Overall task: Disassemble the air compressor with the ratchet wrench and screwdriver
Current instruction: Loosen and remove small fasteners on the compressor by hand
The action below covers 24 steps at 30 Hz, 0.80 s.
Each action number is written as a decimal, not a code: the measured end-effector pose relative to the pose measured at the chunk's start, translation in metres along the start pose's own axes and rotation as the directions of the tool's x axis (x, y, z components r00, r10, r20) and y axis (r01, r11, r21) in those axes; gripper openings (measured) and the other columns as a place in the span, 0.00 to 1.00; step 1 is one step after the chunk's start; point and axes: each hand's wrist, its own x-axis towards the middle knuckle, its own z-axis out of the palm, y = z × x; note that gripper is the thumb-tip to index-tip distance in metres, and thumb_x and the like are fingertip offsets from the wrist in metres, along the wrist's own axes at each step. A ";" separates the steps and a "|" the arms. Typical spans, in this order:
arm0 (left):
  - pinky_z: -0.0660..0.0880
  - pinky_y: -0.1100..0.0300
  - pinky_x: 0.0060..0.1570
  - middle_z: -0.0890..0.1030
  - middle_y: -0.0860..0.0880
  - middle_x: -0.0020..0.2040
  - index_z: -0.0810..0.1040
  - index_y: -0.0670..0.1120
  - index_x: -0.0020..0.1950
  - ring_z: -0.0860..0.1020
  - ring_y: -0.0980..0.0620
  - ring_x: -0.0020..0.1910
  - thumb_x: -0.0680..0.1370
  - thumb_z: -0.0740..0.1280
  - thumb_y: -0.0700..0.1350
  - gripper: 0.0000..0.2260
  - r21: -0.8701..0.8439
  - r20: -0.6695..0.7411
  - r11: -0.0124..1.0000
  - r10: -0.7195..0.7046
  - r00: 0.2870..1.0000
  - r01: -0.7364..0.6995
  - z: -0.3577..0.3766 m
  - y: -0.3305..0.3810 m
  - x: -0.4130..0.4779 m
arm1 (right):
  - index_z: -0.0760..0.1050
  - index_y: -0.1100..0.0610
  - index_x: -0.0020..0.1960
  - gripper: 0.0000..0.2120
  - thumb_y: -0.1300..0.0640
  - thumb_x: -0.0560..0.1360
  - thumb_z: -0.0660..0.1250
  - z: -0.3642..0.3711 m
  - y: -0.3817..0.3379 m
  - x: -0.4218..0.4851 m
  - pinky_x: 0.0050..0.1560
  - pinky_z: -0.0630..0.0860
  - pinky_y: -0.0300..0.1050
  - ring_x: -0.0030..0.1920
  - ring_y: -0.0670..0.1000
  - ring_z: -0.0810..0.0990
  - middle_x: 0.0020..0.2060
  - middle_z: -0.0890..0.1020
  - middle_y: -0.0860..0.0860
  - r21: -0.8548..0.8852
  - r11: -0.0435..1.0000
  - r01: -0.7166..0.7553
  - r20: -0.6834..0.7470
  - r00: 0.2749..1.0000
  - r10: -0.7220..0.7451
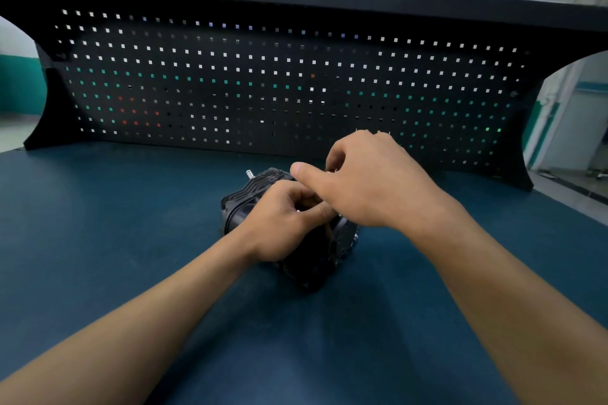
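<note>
Air compressor [245, 204] looks heavy and rigid, so our left hand [283, 227] grips its ribbed body while our right hand [368, 184] pinches a small part [331, 170] above.

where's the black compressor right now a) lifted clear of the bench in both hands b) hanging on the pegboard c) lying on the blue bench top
c: the compressor rests on the blue bench top, in front of the pegboard, the left hand holding it.
</note>
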 end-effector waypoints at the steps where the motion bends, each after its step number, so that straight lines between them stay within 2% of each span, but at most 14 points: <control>1: 0.75 0.54 0.37 0.84 0.41 0.38 0.81 0.37 0.42 0.80 0.51 0.36 0.81 0.67 0.42 0.12 -0.017 0.007 1.000 0.008 1.000 -0.008 -0.001 0.001 -0.001 | 0.79 0.51 0.38 0.26 0.28 0.70 0.63 0.001 0.001 0.000 0.42 0.79 0.49 0.44 0.50 0.80 0.35 0.81 0.47 0.021 1.000 0.009 0.008 1.000 -0.009; 4: 0.76 0.43 0.43 0.83 0.35 0.42 0.81 0.35 0.45 0.80 0.40 0.39 0.81 0.66 0.50 0.18 -0.069 0.019 0.997 0.027 0.999 -0.025 -0.003 0.002 -0.002 | 0.81 0.53 0.38 0.29 0.27 0.69 0.63 0.004 0.002 0.001 0.38 0.83 0.50 0.35 0.50 0.83 0.34 0.83 0.48 0.124 0.992 0.019 0.041 0.999 -0.025; 5: 0.75 0.38 0.45 0.82 0.33 0.43 0.80 0.34 0.46 0.80 0.34 0.41 0.81 0.66 0.51 0.19 -0.077 0.024 0.997 0.022 0.999 -0.020 -0.004 0.003 -0.001 | 0.81 0.53 0.38 0.30 0.26 0.69 0.62 0.006 0.002 0.002 0.38 0.83 0.50 0.35 0.49 0.83 0.35 0.83 0.48 0.145 0.989 0.022 0.051 0.998 -0.029; 7: 0.73 0.33 0.47 0.81 0.31 0.43 0.79 0.32 0.46 0.78 0.31 0.42 0.80 0.64 0.49 0.18 -0.085 0.038 0.996 0.014 0.999 -0.010 -0.005 0.002 -0.001 | 0.80 0.52 0.38 0.30 0.25 0.69 0.61 0.009 0.002 0.003 0.40 0.82 0.49 0.37 0.48 0.82 0.36 0.82 0.48 0.161 0.986 0.039 0.057 0.997 -0.049; 10: 0.75 0.38 0.45 0.82 0.36 0.42 0.79 0.34 0.46 0.79 0.41 0.40 0.80 0.64 0.46 0.14 -0.073 0.045 0.997 0.033 0.998 -0.030 -0.006 0.002 0.001 | 0.80 0.52 0.40 0.30 0.25 0.70 0.60 0.013 0.000 0.005 0.42 0.82 0.50 0.39 0.47 0.81 0.37 0.82 0.47 0.192 0.977 0.089 0.048 0.994 -0.099; 12: 0.76 0.38 0.47 0.83 0.39 0.42 0.79 0.36 0.47 0.80 0.38 0.42 0.81 0.63 0.43 0.11 -0.060 0.053 0.997 0.060 0.997 -0.057 -0.007 0.001 0.000 | 0.80 0.52 0.41 0.30 0.26 0.71 0.60 0.015 -0.002 0.005 0.45 0.81 0.51 0.41 0.47 0.82 0.38 0.83 0.47 0.230 0.965 0.127 0.036 0.990 -0.138; 15: 0.76 0.35 0.49 0.82 0.36 0.46 0.78 0.35 0.51 0.80 0.35 0.49 0.82 0.63 0.39 0.09 -0.021 0.062 0.995 0.097 0.993 -0.095 -0.007 -0.001 0.001 | 0.81 0.52 0.42 0.27 0.28 0.73 0.61 0.018 -0.007 0.005 0.50 0.80 0.51 0.47 0.47 0.82 0.41 0.84 0.46 0.294 0.941 0.168 0.023 0.983 -0.182; 17: 0.79 0.46 0.52 0.82 0.41 0.51 0.77 0.37 0.57 0.81 0.44 0.53 0.82 0.63 0.40 0.09 -0.010 0.051 0.988 0.153 0.987 -0.152 -0.005 0.000 0.001 | 0.81 0.53 0.41 0.25 0.31 0.74 0.63 0.020 -0.010 0.004 0.51 0.79 0.51 0.49 0.46 0.82 0.41 0.84 0.46 0.334 0.923 0.190 0.015 0.978 -0.206; 19: 0.77 0.60 0.55 0.81 0.48 0.56 0.75 0.42 0.62 0.80 0.54 0.58 0.80 0.63 0.45 0.13 -0.021 0.029 0.976 0.215 0.976 -0.215 -0.003 0.004 0.000 | 0.81 0.52 0.41 0.23 0.33 0.75 0.64 0.020 -0.012 0.003 0.49 0.80 0.49 0.45 0.43 0.82 0.39 0.83 0.43 0.351 0.913 0.210 0.000 0.975 -0.224; 20: 0.76 0.62 0.56 0.80 0.50 0.57 0.75 0.43 0.63 0.79 0.56 0.60 0.79 0.62 0.47 0.14 -0.019 0.019 0.973 0.231 0.973 -0.231 -0.003 0.006 0.000 | 0.82 0.52 0.41 0.23 0.33 0.75 0.64 0.021 -0.013 0.004 0.48 0.80 0.48 0.43 0.43 0.81 0.38 0.83 0.43 0.353 0.910 0.215 -0.007 0.974 -0.228; 21: 0.77 0.60 0.57 0.80 0.49 0.58 0.75 0.42 0.63 0.79 0.55 0.60 0.79 0.62 0.47 0.15 -0.006 0.005 0.973 0.232 0.973 -0.232 -0.002 0.005 0.000 | 0.82 0.52 0.41 0.22 0.34 0.76 0.64 0.021 -0.013 0.004 0.46 0.80 0.47 0.41 0.44 0.81 0.36 0.83 0.44 0.357 0.909 0.216 -0.012 0.974 -0.227; 24: 0.79 0.45 0.55 0.82 0.43 0.54 0.76 0.37 0.60 0.81 0.48 0.56 0.79 0.63 0.42 0.13 0.037 -0.045 0.978 0.205 0.978 -0.203 0.000 0.002 0.001 | 0.82 0.50 0.41 0.19 0.36 0.77 0.65 0.022 -0.012 0.006 0.44 0.79 0.45 0.40 0.44 0.81 0.35 0.83 0.45 0.376 0.905 0.199 -0.009 0.977 -0.211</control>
